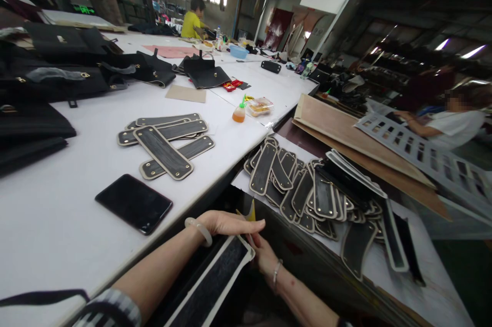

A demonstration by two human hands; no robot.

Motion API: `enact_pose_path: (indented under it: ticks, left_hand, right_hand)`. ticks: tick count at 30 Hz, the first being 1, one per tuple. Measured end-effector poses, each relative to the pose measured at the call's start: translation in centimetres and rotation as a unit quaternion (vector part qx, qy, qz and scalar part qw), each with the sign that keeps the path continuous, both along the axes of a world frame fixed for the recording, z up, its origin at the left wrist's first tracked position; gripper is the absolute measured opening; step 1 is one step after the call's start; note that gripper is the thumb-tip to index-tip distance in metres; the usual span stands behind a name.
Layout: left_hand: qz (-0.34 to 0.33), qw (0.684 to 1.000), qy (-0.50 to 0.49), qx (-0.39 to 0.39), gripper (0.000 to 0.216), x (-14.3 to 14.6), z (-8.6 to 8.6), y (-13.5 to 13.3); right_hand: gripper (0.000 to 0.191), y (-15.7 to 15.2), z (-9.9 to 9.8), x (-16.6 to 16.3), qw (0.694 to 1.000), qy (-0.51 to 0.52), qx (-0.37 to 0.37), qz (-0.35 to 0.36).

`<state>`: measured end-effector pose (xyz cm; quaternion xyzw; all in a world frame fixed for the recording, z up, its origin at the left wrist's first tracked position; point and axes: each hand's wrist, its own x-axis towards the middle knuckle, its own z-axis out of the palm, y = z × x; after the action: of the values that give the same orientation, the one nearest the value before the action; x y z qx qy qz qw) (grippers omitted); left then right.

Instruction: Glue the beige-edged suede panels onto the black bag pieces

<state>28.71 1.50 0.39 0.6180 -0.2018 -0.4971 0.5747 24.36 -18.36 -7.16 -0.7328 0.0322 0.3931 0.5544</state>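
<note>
A black panel with a pale border [215, 281] slants up from the bottom of the view, below the table edge. At its upper end is my left hand [230, 223], fingers stretched out flat to the right and touching or just above the panel's end. My right hand [263, 254] comes from the lower right, its fingers closed at the panel's corner, partly hidden. A small yellow piece [251, 212] pokes up behind my left hand; which hand holds it, if either, I cannot tell.
A phone [134, 203] and several black strips with pale borders [163, 152] lie on the white table [77, 234]. A glue bottle [239, 113] stands behind. To the right is a heap of similar strips [303, 188]. Black bag parts [61, 76] lie left. Two people work farther off.
</note>
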Motion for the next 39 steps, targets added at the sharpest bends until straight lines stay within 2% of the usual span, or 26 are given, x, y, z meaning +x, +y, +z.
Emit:
enact_pose_path:
  ticks: [3, 6, 7, 9, 11, 14, 17, 24, 39]
  left_hand:
    - [-0.006, 1.0, 0.016, 0.006, 0.076, 0.2, -0.1, 0.0]
    - [-0.029, 0.998, 0.048, 0.013, 0.068, 0.4, -0.5, -0.1]
    - [-0.035, 0.998, 0.059, 0.015, 0.069, 0.5, -0.6, -0.2]
    - [-0.04, 0.996, 0.076, 0.02, 0.072, 0.6, -0.9, -0.5]
    - [-0.038, 0.995, 0.083, 0.03, 0.074, 0.7, -0.9, -0.6]
    - [-0.025, 0.995, 0.083, 0.052, 0.081, 0.7, -0.7, -0.5]
    - [-0.008, 0.994, 0.073, 0.077, 0.094, 0.6, -0.2, -0.2]
    - [-0.009, 0.994, 0.066, 0.091, 0.109, 0.8, 0.1, 0.1]
    - [-0.018, 0.995, 0.004, 0.103, 0.107, 0.9, 0.0, 0.5]
  right_hand:
    - [0.027, -5.1, 2.1, 1.8, 0.998, -0.037, -0.04, -0.009]
    - [0.048, -9.1, 6.6, 3.1, 0.999, -0.02, -0.038, 0.029]
    - [0.049, -9.6, 8.1, 3.3, 0.997, 0.015, -0.033, 0.07]
    - [0.039, -9.3, 10.4, 3.4, 0.986, 0.077, -0.04, 0.146]
    - [0.028, -7.8, 11.5, 3.2, 0.969, 0.12, -0.069, 0.204]
    - [0.014, -5.2, 11.4, 2.9, 0.954, 0.128, -0.103, 0.249]
    - [0.01, -3.8, 10.8, 2.7, 0.956, 0.103, -0.104, 0.255]
    - [0.014, -3.5, 10.8, 2.1, 0.959, 0.12, -0.111, 0.231]
    - [0.018, -2.9, 10.8, 1.7, 0.961, 0.08, -0.14, 0.225]
